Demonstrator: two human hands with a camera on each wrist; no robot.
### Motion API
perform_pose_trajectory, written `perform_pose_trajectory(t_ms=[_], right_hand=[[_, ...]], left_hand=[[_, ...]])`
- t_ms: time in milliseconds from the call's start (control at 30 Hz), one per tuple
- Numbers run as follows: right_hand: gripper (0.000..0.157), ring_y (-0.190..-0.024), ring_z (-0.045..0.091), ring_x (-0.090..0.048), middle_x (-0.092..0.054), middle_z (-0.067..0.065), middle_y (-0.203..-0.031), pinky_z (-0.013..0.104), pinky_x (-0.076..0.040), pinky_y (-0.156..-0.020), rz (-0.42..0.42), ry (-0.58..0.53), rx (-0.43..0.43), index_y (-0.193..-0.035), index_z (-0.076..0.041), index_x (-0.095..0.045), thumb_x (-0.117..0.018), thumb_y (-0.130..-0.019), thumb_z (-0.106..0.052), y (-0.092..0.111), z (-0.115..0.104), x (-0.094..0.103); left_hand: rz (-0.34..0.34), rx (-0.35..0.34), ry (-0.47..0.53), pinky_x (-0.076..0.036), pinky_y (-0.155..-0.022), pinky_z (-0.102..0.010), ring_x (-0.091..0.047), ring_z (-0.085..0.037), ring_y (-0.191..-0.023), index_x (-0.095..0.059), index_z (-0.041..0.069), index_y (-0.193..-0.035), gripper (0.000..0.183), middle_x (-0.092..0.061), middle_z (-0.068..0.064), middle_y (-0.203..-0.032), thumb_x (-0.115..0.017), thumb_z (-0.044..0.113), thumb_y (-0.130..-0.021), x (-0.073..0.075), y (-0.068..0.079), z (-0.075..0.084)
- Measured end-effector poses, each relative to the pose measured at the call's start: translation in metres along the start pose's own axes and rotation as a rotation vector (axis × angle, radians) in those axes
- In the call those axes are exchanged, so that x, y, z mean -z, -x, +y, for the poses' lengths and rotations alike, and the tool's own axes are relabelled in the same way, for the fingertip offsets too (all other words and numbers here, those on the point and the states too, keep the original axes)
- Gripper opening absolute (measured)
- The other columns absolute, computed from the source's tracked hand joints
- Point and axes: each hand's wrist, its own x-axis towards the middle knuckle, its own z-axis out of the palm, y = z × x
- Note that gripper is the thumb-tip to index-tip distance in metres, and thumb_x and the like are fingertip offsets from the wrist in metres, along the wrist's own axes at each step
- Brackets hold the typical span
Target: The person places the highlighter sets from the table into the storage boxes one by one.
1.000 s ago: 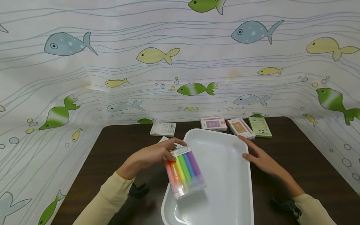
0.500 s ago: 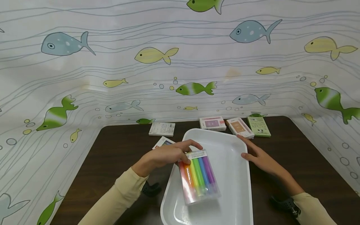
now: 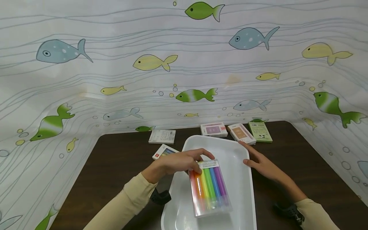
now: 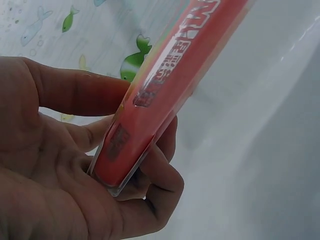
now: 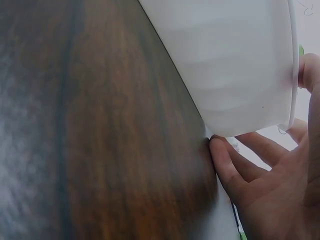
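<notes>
My left hand [image 3: 179, 162] grips the top end of a clear pack of thick coloured sticks [image 3: 211, 188], pink through purple. The pack hangs tilted over the inside of a white tray [image 3: 242, 198]. Seen in the left wrist view, the thumb and fingers close around the pack's narrow pink side [image 4: 165, 90]. My right hand [image 3: 264, 164] holds the tray's far right corner, thumb at the rim. From the right wrist view, its fingers curve around the outside of the tray wall [image 5: 235, 65]. Part of the tray lies behind the pack.
A white flat box [image 3: 162, 136] and a partly covered box [image 3: 164, 151] lie left of the tray. Behind it are boxes with purple [image 3: 213, 129] and brown [image 3: 242, 133] fronts, plus a green one [image 3: 260, 131]. Fish-patterned sheeting [image 3: 161, 32] surrounds the dark table [image 3: 120, 169].
My left hand has carried the pack rightward, from the tray's left edge to over its middle, uncovering more of the box at left. The right hand stays at the tray corner.
</notes>
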Motion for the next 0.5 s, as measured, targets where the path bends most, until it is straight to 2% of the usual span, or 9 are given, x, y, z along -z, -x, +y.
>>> perform_pose_trajectory(t_ms=[233, 300, 367, 433, 500], right_hand=[[0.069, -0.145, 0.050, -0.023, -0.019, 0.015, -0.166, 0.077, -0.021, -0.104, 0.006, 0.017, -0.009, -0.165, -0.028, -0.020, -0.057, -0.106, -0.022, -0.0016, -0.0012, -0.0003], [0.069, -0.147, 0.049, -0.021, -0.019, 0.014, -0.166, 0.077, -0.020, -0.105, 0.011, 0.014, -0.011, -0.164, -0.029, -0.021, -0.057, -0.106, -0.023, -0.0014, -0.0013, -0.0004], [0.069, -0.147, 0.048, -0.020, -0.018, 0.014, -0.167, 0.077, -0.020, -0.105, 0.009, 0.015, -0.011, -0.164, -0.029, -0.021, -0.057, -0.106, -0.022, -0.0013, -0.0012, -0.0006], [0.069, -0.147, 0.049, -0.019, -0.018, 0.014, -0.167, 0.077, -0.019, -0.106, 0.007, 0.023, -0.009, -0.165, -0.028, -0.021, -0.057, -0.106, -0.022, -0.0014, -0.0008, -0.0009], [0.069, -0.147, 0.049, -0.020, -0.018, 0.014, -0.167, 0.076, -0.019, -0.106, 0.008, 0.019, -0.012, -0.165, -0.028, -0.021, -0.057, -0.106, -0.022, -0.0010, -0.0009, -0.0018]], left_hand=[[-0.053, -0.048, 0.021, -0.053, -0.073, -0.033, -0.061, -0.022, -0.090, -0.052, 0.019, -0.142, 0.042, -0.063, -0.009, -0.116, -0.049, 0.010, -0.100, -0.0033, -0.0040, -0.0026], [-0.052, -0.051, 0.024, -0.053, -0.079, -0.035, -0.061, -0.021, -0.096, -0.053, 0.018, -0.143, 0.041, -0.062, -0.008, -0.120, -0.048, 0.012, -0.103, -0.0036, -0.0050, -0.0033], [-0.043, -0.046, 0.005, -0.050, -0.090, -0.039, -0.059, -0.021, -0.108, -0.053, 0.018, -0.145, 0.040, -0.059, -0.007, -0.129, -0.047, 0.015, -0.105, -0.0035, -0.0049, -0.0038], [-0.026, -0.051, -0.033, -0.042, -0.104, -0.044, -0.053, -0.023, -0.125, -0.052, 0.020, -0.148, 0.041, -0.055, -0.006, -0.140, -0.046, 0.020, -0.107, -0.0029, -0.0038, -0.0039], [-0.012, -0.066, -0.080, -0.034, -0.111, -0.047, -0.044, -0.023, -0.136, -0.050, 0.024, -0.151, 0.043, -0.048, -0.003, -0.150, -0.047, 0.024, -0.108, -0.0019, -0.0021, -0.0038]])
